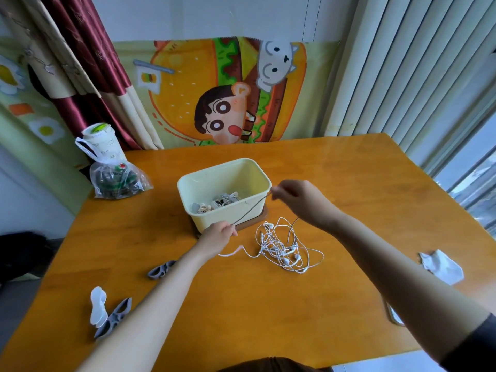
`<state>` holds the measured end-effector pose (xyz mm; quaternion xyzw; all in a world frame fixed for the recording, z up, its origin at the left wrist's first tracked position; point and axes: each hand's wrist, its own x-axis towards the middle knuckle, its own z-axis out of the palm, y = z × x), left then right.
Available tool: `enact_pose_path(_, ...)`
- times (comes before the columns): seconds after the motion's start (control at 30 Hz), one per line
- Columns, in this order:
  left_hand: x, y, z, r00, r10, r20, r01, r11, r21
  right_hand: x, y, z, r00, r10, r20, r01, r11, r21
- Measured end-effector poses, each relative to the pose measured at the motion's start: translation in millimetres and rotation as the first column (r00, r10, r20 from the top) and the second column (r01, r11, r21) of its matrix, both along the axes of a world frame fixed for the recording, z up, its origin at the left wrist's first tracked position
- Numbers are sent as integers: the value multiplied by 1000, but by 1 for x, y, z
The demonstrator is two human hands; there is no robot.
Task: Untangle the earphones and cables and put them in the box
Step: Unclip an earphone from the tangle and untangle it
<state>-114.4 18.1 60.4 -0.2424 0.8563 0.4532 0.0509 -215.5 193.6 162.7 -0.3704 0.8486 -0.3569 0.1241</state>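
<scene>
A: Status, left to right?

B: Your left hand point(218, 234) has its fingers point(229, 232) closed in a pinch on one end of a thin dark cable point(249, 210), just in front of the box point(204, 218). The cable runs straight and taut across the box's front right corner.

A: Box contents?

B: A few earphones point(217, 204) lie at the bottom. White earphone tangle point(281, 248) sits on the surface point(241, 304), right of the box, near your hands but touched by neither.

A: Right side?

B: Your right hand point(298, 202) pinches the cable's other end at the box's right rim.

A: Handling?

B: Likely light, limp and thin, so it may slip through a loose pinch. It looks free of knots; I'd fold it and drop it in. For the tangle, take hold at a bud or plug and feed it back through the loops. Don't yank, since the joints look fragile.
</scene>
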Motion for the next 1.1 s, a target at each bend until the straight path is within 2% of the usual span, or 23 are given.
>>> enact_pose_path(0.1, 13, -6, -13, 998, 34, 60, -41, 991, 131, -13, 10, -1, 956, -289, 39, 292, 946, -141)
enact_pose_path(0.2, 14, -3, -9, 995, 55, 80, -69, 979, 189, -14, 19, -4, 918, -374, 133, 395, 893, -214)
enact_pose_path(0.3, 3, 11, 16, 999, 45, -17, -42, 989, 141, -3, 14, -7, 927, -307, 217, 361, 886, -291)
enact_pose_path(0.37, -6, 23, 37, 995, 20, -94, -6, 988, 151, 6, 7, -11, 946, -241, 217, 298, 910, -289)
enact_pose_path(0.47, -16, 42, 69, 974, -5, -225, 55, 975, 216, 17, -3, -18, 983, -147, 111, 165, 970, -180)
enact_pose_path(0.53, -19, 50, 86, 942, 32, -335, 73, 952, 298, 23, -7, -24, 992, -78, 97, 87, 992, -88)
enact_pose_path(0.67, -18, 56, 105, 874, 63, -483, 90, 953, 288, 37, -10, -33, 969, 79, 234, -69, 996, -52)
enact_pose_path(0.77, -18, 54, 101, 830, 83, -552, 70, 966, 250, 41, -9, -34, 952, 99, 291, -77, 993, -87)
enact_pose_path(0.87, -18, 51, 81, 863, 151, -482, 41, 930, 364, 37, -8, -24, 949, 55, 310, 7, 981, -194)
enact_pose_path(0.97, -13, 54, 55, 913, 146, -380, 97, 829, 551, 29, -6, -12, 964, 45, 263, 19, 971, -238)
enact_pose_path(1.03, -8, 57, 46, 933, 93, -347, 118, 833, 541, 22, -3, -6, 978, 16, 206, 35, 970, -241)
enact_pose_path(1.1, -1, 61, 41, 939, -6, -344, 182, 858, 480, 13, -1, 0, 970, -13, 242, 85, 954, -289)
